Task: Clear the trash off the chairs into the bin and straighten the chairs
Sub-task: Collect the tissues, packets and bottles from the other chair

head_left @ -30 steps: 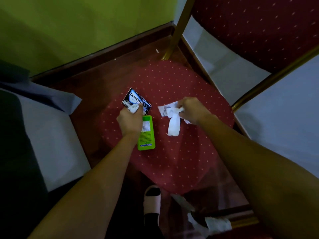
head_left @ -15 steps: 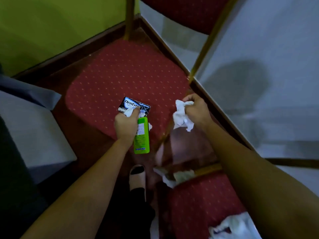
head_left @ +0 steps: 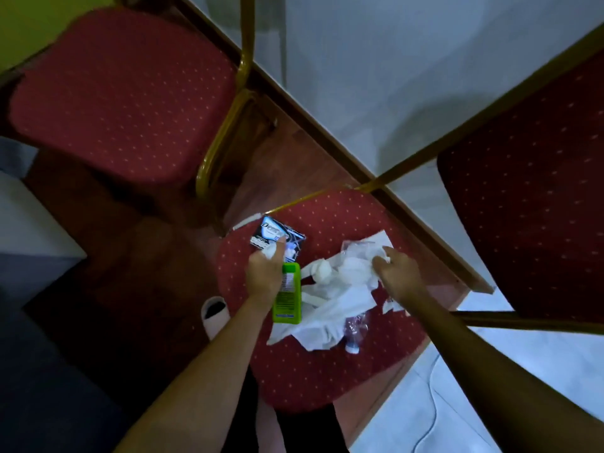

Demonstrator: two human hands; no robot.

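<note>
My left hand [head_left: 264, 280] is closed around a green mint box [head_left: 289, 297], a dark gum pack [head_left: 278, 237] and a scrap of white tissue. It hovers over the left part of the near red chair seat [head_left: 327, 380]. My right hand [head_left: 396, 273] grips crumpled white tissue and rests on a pile of white tissues [head_left: 340, 304] lying on that seat. A small crumpled clear plastic bottle [head_left: 354, 330] lies in the pile's near edge. The other red chair seat [head_left: 121, 93], at upper left, is bare.
A third red chair [head_left: 529, 207] with a gold frame stands at the right, tight against the near one. A wooden skirting board [head_left: 327, 132] runs diagonally along the white wall. My slippered foot [head_left: 214, 313] is on the dark floor. A white cable [head_left: 432, 410] lies on the tiles.
Both hands lifted their trash off the first chair seat and moved right to the neighbouring chair. My right hand now sits on that seat's tissue pile.
</note>
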